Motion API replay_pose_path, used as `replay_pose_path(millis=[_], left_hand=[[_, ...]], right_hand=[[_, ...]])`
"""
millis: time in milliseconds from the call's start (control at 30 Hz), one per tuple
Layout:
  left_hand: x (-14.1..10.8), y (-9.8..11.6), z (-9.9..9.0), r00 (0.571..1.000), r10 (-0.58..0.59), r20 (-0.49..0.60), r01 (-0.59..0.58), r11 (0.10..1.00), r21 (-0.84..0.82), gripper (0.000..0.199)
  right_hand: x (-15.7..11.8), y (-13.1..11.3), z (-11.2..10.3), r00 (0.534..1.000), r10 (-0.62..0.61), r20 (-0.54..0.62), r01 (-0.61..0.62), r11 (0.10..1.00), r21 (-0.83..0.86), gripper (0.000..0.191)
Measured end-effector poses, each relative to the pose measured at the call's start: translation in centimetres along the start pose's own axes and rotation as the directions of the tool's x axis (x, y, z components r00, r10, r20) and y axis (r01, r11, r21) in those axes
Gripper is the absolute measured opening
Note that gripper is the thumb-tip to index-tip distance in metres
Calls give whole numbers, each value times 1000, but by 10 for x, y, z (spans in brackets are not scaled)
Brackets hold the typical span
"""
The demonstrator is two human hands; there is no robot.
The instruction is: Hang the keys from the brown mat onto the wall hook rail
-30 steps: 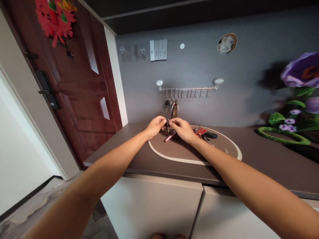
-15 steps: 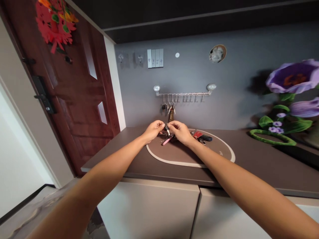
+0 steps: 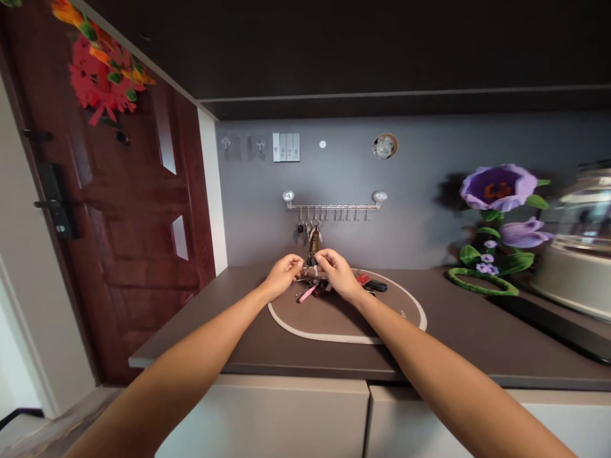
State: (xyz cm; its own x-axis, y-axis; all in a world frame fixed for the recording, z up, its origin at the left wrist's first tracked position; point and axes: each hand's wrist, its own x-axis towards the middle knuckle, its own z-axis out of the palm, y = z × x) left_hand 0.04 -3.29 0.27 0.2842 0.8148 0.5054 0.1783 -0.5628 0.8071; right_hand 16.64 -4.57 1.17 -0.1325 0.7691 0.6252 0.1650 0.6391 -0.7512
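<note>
Over the oval mat [image 3: 305,334], my right hand [image 3: 338,275] pinches a ring of keys [image 3: 312,259] between thumb and fingertips. Just left of it, my left hand [image 3: 285,275] has its fingertips closed together; what they grip, if anything, is too small to make out. Beneath the hands a pink stick-shaped item [image 3: 308,293] lies among other small things, partly hidden by my right hand. A red item [image 3: 363,279] and a dark one [image 3: 377,285] lie on the mat to the right. Behind, a brown tag [image 3: 314,240] and several keys hang from the hook rail [image 3: 334,207].
The brown counter [image 3: 191,324] runs under a dark overhead cabinet [image 3: 363,51]. Purple artificial flowers [image 3: 499,187] and a clear-domed appliance [image 3: 573,273] stand at right. A dark red door [image 3: 128,254] is on the left. Wall switches [image 3: 286,147] sit above the rail.
My view has tilted up and turned right, bringing the appliance in. My fingertips have parted slightly; the keys stay with my right hand, closer to the hanging tag.
</note>
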Motion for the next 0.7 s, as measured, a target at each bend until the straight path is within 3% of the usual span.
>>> replay_pose_path(millis=[100, 200, 333, 700], left_hand=[[-1, 0, -1, 995, 99, -1, -94, 944, 315, 24], [-1, -3, -2, 982, 184, 46, -183, 859, 478, 24], [0, -8, -3, 976, 208, 67, -209, 806, 554, 22], [0, -8, -4, 975, 197, 100, -217, 778, 589, 21]], right_hand=[[4, 0, -5, 999, -18, -44, 19, 1000, 5, 27], [10, 1, -9, 995, 1, -99, 2, 1000, 29, 28], [27, 0, -16, 981, 43, -189, -27, 996, 86, 30], [87, -9, -21, 936, 114, -333, -51, 980, 192, 27]])
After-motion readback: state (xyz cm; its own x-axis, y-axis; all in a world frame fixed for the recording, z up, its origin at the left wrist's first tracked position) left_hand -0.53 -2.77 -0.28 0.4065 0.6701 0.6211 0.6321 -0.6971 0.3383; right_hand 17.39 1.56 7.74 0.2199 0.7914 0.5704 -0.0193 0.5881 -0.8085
